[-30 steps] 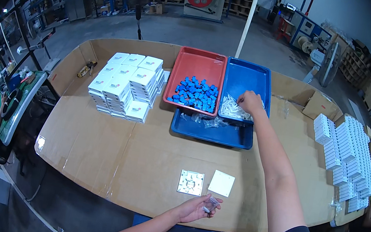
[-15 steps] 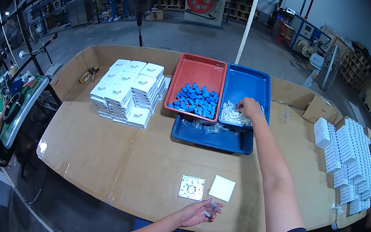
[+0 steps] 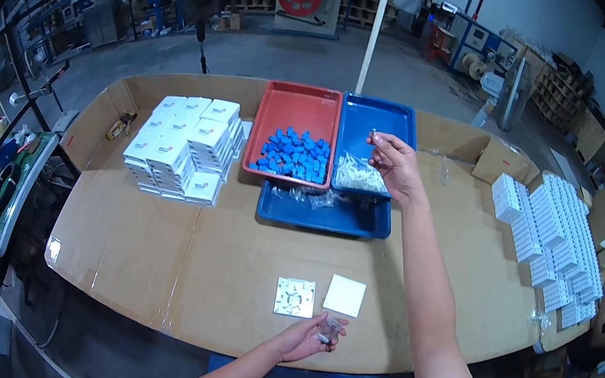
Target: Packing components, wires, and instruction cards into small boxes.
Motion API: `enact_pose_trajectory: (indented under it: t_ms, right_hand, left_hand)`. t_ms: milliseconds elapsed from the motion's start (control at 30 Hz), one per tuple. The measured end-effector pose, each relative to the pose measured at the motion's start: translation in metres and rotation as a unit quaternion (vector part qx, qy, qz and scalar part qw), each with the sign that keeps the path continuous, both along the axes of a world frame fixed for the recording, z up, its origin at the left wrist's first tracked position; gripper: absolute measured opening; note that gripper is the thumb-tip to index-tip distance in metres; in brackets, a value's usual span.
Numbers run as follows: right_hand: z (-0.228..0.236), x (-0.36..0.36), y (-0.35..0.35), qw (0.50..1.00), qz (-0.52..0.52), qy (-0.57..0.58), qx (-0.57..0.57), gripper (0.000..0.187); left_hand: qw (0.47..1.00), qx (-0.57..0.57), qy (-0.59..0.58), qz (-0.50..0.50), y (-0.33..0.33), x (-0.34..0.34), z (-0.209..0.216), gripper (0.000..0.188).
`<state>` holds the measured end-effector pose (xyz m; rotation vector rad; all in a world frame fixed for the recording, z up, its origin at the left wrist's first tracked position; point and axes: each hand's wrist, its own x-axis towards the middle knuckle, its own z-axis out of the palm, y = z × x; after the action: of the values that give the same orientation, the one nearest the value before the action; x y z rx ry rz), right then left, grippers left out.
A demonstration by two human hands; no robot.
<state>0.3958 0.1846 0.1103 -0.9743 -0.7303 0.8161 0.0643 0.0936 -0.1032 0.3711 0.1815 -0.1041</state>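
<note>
My left hand (image 3: 302, 339) is closed around a small transparent plastic bag (image 3: 330, 328), close to the table's near edge. A bit of white shows at its fingers. Above the blue tray (image 3: 379, 120), my right hand (image 3: 397, 167) is raised with thumb and forefinger pinching a tiny piece (image 3: 374, 131), too small to name. Beneath it lies a heap of small white packets or parts (image 3: 358, 175). Just beyond my left hand, two square plates rest flat: a white faceplate frame with fittings inside (image 3: 294, 298) and a plain white plate (image 3: 345, 295).
A red tray (image 3: 302, 106) holds several blue connectors (image 3: 293, 157). In front, another blue tray (image 3: 321, 218) contains plastic bags. White boxes (image 3: 181, 143) are stacked at left; rows of white pieces (image 3: 548, 240) stand at right. Cardboard walls (image 3: 449, 138) edge the table. People sit at both sides.
My right hand has come up out of the white heap in the blue tray, pinching a tiny piece. My left hand still holds the plastic bag. The whole view has shifted slightly.
</note>
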Motion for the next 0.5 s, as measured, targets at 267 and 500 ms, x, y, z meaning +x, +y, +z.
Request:
enact_pose_trajectory:
  t_ms: [267, 500]
  right_hand:
    - [-0.120, -0.099, -0.108, 0.990, -0.049, 0.000, -0.134, 0.018]
    - [-0.166, -0.156, -0.204, 0.970, -0.056, 0.015, -0.238, 0.025]
  left_hand:
    - [0.999, 0.024, -0.016, 0.042, 0.007, 0.006, -0.009, 0.057]
    - [0.999, 0.018, -0.011, 0.030, 0.006, 0.005, 0.002, 0.056]
